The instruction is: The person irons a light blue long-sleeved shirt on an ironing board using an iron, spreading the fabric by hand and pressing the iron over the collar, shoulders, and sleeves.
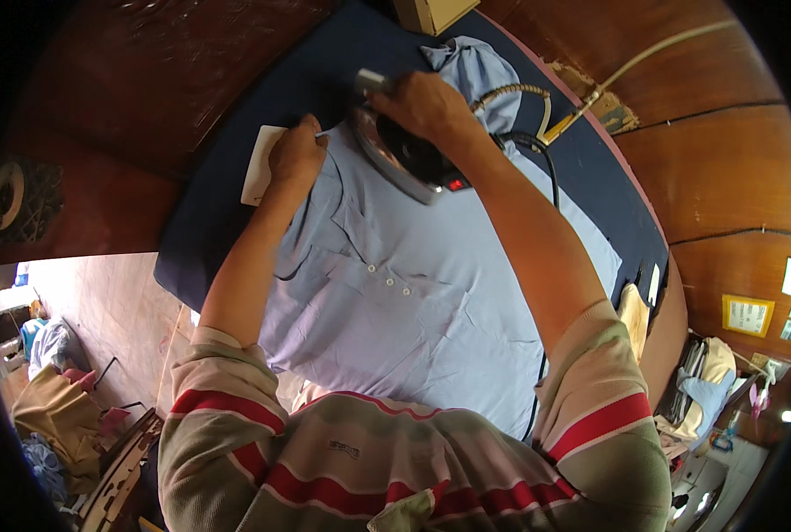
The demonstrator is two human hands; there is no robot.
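Observation:
A light blue shirt [404, 239] lies spread over the dark blue padded board [209, 208], with a few small white buttons along its placket and wrinkles nearer my body. My right hand [426, 106] is wrapped round the handle of an electric iron [404, 155], whose soleplate rests on the upper part of the shirt. A small red light glows at the iron's heel. At the shirt's upper left edge, my left hand [298, 158] is closed on the cloth, its fingertips partly hidden. Just left of that hand lies a flat white plate or card [259, 168].
A coiled hose [510, 89] and a black cord [552, 173] run from the iron on the right. Bunched blue cloth [479, 71] lies beyond it, near a cardboard box [435, 13]. Wooden panels [714, 168] border the board; piled clothes [701, 381] sit lower right.

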